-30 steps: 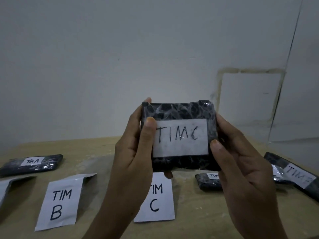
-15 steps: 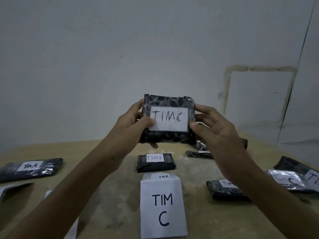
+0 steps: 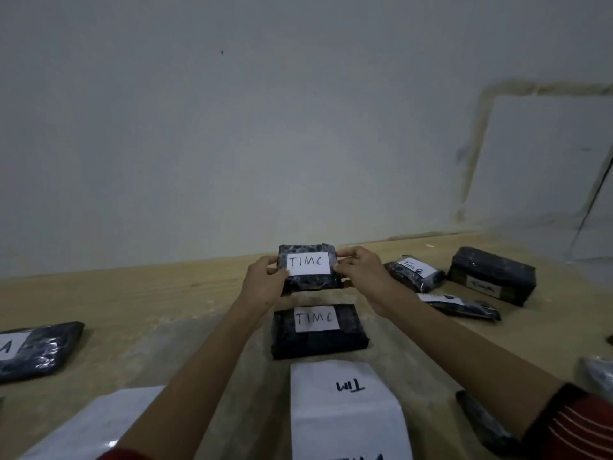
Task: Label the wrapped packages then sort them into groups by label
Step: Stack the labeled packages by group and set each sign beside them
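Left grip [image 3: 265, 281] and right grip [image 3: 364, 277] are clasping the far TIMC package [image 3: 311, 283] by its ends — the near TIMC package [image 3: 319, 340] lying untouched.

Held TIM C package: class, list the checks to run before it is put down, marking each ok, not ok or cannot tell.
1. Held package label reads TIM C: ok.
2. Left hand and right hand grip its sides: ok.
3. Lying package on the table also reads TIM C, so the group matches: ok.
4. Paper sign letter: cannot tell, cropped.
5. Bare table beside the lying package: ok.
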